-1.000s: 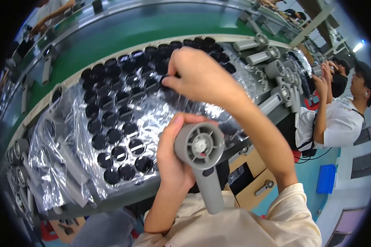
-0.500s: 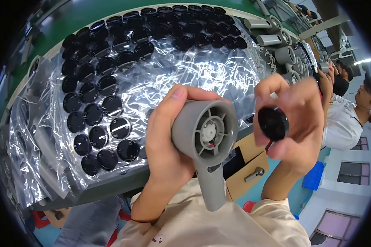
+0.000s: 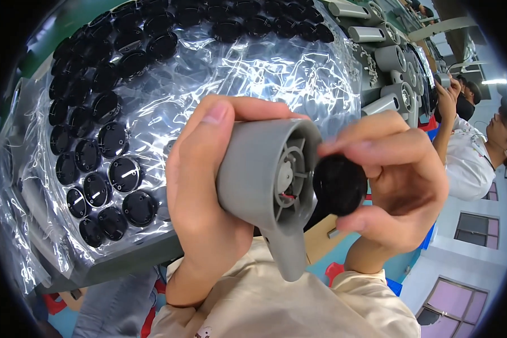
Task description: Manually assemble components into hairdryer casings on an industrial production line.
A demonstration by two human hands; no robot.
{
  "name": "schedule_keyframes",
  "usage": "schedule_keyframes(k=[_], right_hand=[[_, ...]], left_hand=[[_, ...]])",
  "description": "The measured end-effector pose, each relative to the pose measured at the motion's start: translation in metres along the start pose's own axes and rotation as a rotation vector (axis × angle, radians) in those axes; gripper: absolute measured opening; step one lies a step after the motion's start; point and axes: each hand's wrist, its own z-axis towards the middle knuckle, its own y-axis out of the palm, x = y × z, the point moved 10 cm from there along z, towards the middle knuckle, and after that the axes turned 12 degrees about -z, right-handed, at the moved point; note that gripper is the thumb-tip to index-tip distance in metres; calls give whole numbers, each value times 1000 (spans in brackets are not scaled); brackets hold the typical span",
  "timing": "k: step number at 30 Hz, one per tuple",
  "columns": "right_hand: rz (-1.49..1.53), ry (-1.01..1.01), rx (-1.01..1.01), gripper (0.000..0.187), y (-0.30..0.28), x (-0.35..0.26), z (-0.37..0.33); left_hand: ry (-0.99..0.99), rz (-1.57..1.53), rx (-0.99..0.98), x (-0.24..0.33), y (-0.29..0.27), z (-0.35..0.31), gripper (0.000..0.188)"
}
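Observation:
My left hand (image 3: 203, 186) is wrapped round the barrel of a grey handheld fan housing (image 3: 250, 174), whose handle hangs downward. Its round open end faces right, with spokes, a pale hub and a bit of red wire inside. Between the thumb and fingers of my right hand (image 3: 403, 177) is a round black cap (image 3: 339, 185), held by its edge. The cap stands right in front of the housing's open end and overlaps its rim in view; whether they touch I cannot tell.
Several round black caps (image 3: 112, 139) lie in rows on clear plastic sheeting (image 3: 208, 93) over the table. More grey fan housings (image 3: 390, 58) lie at the far right, beside small loose parts (image 3: 372, 70). Another person (image 3: 470, 158) works at the right, and a cardboard box (image 3: 324, 239) stands below.
My right hand has brought the black cap left, up to the housing's open end. The housing has turned so that this end faces more to the right.

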Motion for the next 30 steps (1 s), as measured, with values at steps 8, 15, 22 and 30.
schedule_keyframes(k=[8,15,22,30], right_hand=[[-123,-63,64,47,-1,-2,-4],[-410,-201,2,46,13,-20,1],[-470,-231,7,45,10,-26,0],[-202,-214,124,48,1,-8,-5]], left_hand=[[130,85,-6,9,6,-5,45],[-43,-150,20,-7,-3,-1,46],[21,43,5,1,3,0,48],[-75,-35,51,-9,-3,-2,52]])
